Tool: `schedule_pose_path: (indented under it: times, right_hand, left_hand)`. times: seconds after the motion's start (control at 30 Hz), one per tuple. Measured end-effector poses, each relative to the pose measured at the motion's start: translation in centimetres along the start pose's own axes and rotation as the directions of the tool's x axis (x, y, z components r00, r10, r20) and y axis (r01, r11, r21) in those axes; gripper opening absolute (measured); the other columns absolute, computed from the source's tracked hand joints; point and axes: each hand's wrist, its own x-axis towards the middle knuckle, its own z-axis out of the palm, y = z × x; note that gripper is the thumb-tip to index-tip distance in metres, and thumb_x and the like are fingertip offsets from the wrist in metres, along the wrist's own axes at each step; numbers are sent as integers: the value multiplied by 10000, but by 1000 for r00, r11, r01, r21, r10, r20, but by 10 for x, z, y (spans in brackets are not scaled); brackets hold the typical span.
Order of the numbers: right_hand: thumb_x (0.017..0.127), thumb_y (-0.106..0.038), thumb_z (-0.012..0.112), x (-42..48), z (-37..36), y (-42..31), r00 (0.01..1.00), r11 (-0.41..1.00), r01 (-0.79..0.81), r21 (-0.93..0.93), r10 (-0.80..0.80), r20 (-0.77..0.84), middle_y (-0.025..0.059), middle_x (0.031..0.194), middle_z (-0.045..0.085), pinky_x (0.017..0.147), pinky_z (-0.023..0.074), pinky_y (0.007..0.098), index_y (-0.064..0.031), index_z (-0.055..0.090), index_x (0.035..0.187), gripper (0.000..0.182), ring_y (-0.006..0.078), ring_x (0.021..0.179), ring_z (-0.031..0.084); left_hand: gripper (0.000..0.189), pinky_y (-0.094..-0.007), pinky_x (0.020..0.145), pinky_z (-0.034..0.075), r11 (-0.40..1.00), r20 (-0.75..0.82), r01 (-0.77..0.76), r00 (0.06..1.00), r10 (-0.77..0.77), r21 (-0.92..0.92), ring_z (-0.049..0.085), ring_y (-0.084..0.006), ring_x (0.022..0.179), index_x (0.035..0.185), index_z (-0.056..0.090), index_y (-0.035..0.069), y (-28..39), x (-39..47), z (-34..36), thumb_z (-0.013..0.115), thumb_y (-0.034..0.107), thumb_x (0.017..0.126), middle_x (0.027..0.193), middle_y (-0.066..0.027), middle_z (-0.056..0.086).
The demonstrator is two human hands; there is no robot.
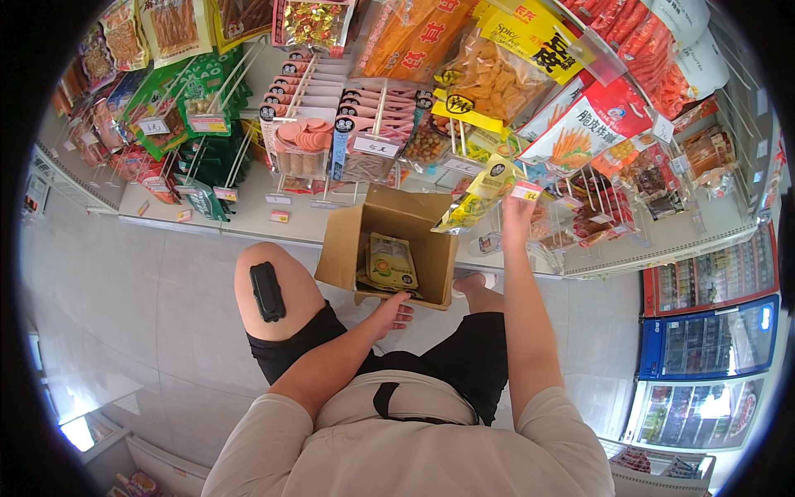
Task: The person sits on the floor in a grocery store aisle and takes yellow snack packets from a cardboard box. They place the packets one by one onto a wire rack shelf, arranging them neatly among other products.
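Before me an open cardboard box (439, 267) has its flaps up, tilted against the shelf front. Yellow-green snack packets (390, 259) lie inside it. My left hand (392, 315) is at the box's near edge, fingers apart and holding nothing; I cannot tell whether it touches the cardboard. Raised to the shelf, my right hand (518, 217) is partly covered by a price tag (526, 191) at the front of a display hook. Just left of it a yellow snack packet (478, 196) hangs at a slant. Whether my fingers grip that packet is hidden.
Bagged snacks hang on hooks above a white shelf base (248, 225), among them pink-topped packets (304, 140) and a red-white bag (587, 127). A black case (268, 292) rests on my left thigh. Glass-front coolers (711, 338) stand at right.
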Motion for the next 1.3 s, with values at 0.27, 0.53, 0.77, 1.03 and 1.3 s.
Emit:
schedule_pose_path:
  times: [0.27,0.53,0.77,1.03,1.3]
  right_hand:
    - [892,-212,768,-61,70,-16,979,886,196,-421,-201,32,278,1645,159,1207,256,420,-1,92,1601,1002,369,1506,268]
    - [882,-332,760,-79,88,-1,939,531,311,-788,-299,169,359,1597,179,1167,259,563,-128,262,1596,894,534,1445,268]
    - [893,-323,737,-16,90,-4,908,400,392,-829,-315,277,317,1600,203,1157,282,577,-157,320,1577,818,525,1431,278]
    - [884,-334,735,51,103,22,934,388,336,-858,-253,251,257,1616,200,1142,342,583,-161,369,1546,776,516,1415,287]
    - [897,-398,699,111,127,58,917,350,366,-862,-292,271,305,1565,271,1164,339,549,-112,444,1481,699,531,1417,286]
  left_hand:
    - [502,-384,837,491,1000,-23,9,1000,-9,-28,649,-187,949,1274,548,170,-2,2,-4,594,535,931,1074,-37,665]
    - [527,-390,871,489,999,-23,20,1000,-20,-25,637,-199,1001,1282,555,153,-8,9,-8,578,550,936,1123,-52,660]
    - [462,-402,870,495,999,-21,39,999,-39,-21,644,-210,1003,1195,589,142,-5,10,-7,587,530,945,1087,-48,674]
    - [428,-399,880,493,999,-31,40,999,-41,-36,643,-225,1018,1149,595,134,-4,5,-5,593,515,954,1104,-57,680]
    - [447,-386,885,490,997,-6,74,997,-74,-29,626,-223,1048,1187,552,147,-10,9,-11,598,525,952,1150,-67,665]
